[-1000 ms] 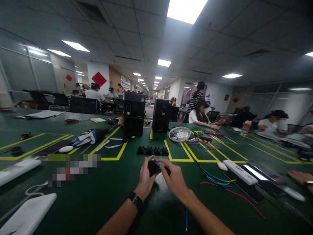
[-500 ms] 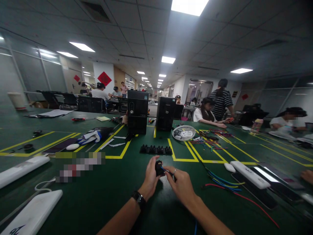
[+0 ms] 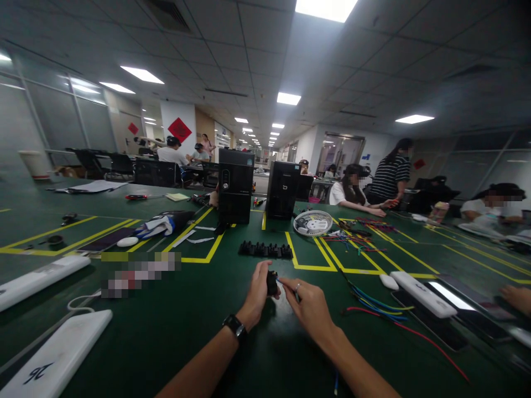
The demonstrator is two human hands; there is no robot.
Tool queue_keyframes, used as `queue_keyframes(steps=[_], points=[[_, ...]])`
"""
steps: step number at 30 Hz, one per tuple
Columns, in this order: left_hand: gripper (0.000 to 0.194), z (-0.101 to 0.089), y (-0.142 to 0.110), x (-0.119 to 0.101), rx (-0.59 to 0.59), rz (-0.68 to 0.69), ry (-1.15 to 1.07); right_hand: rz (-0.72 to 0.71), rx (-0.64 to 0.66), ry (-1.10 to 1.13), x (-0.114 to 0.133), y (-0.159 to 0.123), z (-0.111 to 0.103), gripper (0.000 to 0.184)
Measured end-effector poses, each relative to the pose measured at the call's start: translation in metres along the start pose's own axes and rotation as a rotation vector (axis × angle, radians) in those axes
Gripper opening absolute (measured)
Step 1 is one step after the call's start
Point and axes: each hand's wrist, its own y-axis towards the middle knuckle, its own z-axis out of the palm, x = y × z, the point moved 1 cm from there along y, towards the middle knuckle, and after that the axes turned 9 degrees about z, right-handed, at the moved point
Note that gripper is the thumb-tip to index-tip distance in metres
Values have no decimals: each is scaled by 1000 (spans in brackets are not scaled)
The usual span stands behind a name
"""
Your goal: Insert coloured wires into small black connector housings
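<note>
Black part (image 3: 271, 284): clamped in your left hand (image 3: 255, 296).
Right hand (image 3: 309, 308): pinching blue wire (image 3: 279, 281) beside it; joining unclear.
Loose wires (image 3: 374, 307): lying apart.

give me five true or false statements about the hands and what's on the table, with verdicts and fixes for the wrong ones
1. The left hand holds a small black part. True.
2. The right hand lies flat on the table, far from that part. False: its fingertips are right up by the small black part.
3. The watch is on the right wrist. False: it is on the left wrist.
4. A black notched strip lies on the table beyond the hands. True.
5. The round white basket sits to the left of both black towers. False: it is to the right of them.
</note>
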Motion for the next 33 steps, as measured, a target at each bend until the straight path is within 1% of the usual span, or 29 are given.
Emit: queue_keyframes(steps=[4, 6, 10, 12, 15, 21, 24, 27, 29, 31, 33], points=[[49, -1, 1, 0, 12, 9, 86, -19, 41, 15, 0, 0, -1, 31], [47, -3, 2, 0, 11, 36, 154, -11, 61, 44, 0, 0, -1, 30], [42, -3, 2, -3, 6, 125, 256, 115, 63, 74, 1, 1, 1, 25], [40, -2, 0, -4, 1, 150, 263, 177, 66, 99, 2, 1, 2, 24], [38, 1, -4, -6, 11, 152, 246, 226, 82, 181, 3, 2, 3, 27], [37, 6, -9, -8, 19, 160, 257, 255, 89, 310, 1, 2, 5, 34], [37, 5, -9, -7, 55, 177, 288, 248, 141, 356, -2, 4, -1, 35], [38, 5, -8, -4, 130, 173, 304, 231, 243, 419, -6, 7, -10, 34], [38, 6, -9, -3, 144, 161, 309, 242, 290, 478, -7, 9, -12, 33], [37, 8, -11, -4, 104, 151, 295, 281, 289, 550, -6, 8, -8, 33], [34, 10, -13, -7, 19, 170, 280, 327, 254, 623, -2, 5, 0, 34]])
